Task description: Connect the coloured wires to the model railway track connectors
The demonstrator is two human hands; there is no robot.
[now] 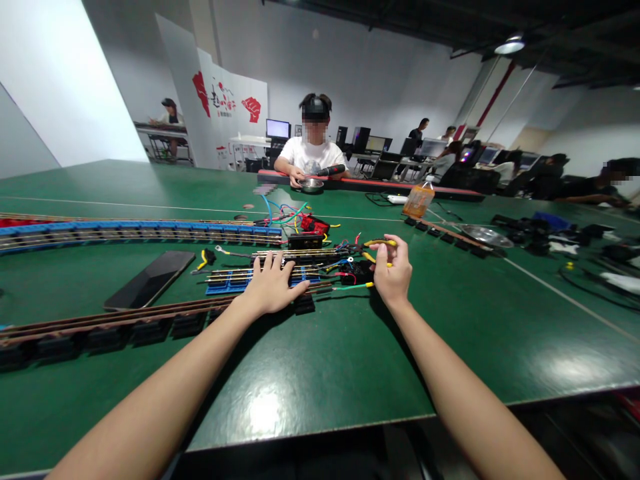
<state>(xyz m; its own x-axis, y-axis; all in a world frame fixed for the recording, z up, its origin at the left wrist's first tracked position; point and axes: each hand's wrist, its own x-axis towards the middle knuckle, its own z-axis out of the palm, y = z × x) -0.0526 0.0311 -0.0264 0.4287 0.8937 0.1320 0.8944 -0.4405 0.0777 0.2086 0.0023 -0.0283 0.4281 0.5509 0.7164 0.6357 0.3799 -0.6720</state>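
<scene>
My left hand (273,283) lies with fingers spread, pressing down on short rail-like strips with metal rods and a blue plastic base (225,288). In my right hand (394,277) is a pair of yellow-handled pliers (380,244), the handles apart and the jaws pointing left toward the strip ends. Thin wires in red, blue and black gather around the jaws; I cannot tell whether the jaws touch one. A green wire (353,287) with a yellow end runs just below, near my right wrist. Beyond the strips sits a black block (306,241).
A smartphone (150,280) lies left of my hand. Long blue-based track (150,233) and black-footed track (130,327) stretch leftward. A drink bottle (419,199) and a metal dish (483,235) stand at right. Across the table a person (313,150) holds a dark tool above a metal bowl (312,187).
</scene>
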